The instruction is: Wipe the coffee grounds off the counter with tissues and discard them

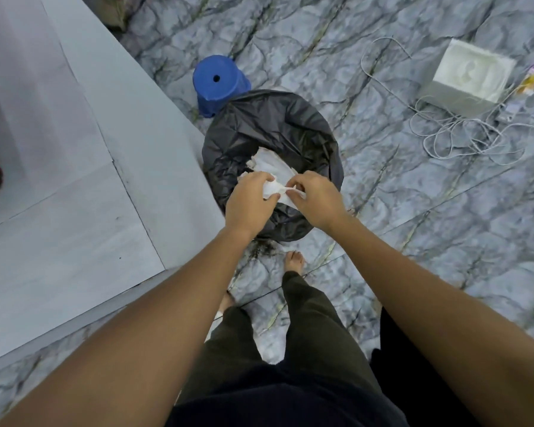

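Observation:
Over the open mouth of a bin lined with a black bag [278, 124], both my hands hold a crumpled white tissue [273, 188]. My left hand [249, 202] pinches its left side and my right hand [316, 198] grips its right side. More used white tissue [270, 164] lies inside the bag just beyond my fingers. The pale grey counter [74, 195] fills the left of the view, its corner close to the bin. A dark patch of coffee grounds [261, 249] lies on the floor at the near foot of the bin.
An upturned blue stool [218, 84] stands just behind the bin beside the counter edge. A white box [469, 75] and a tangle of white cable [463, 134] lie on the marbled floor at the far right. My bare feet [294, 261] stand right before the bin.

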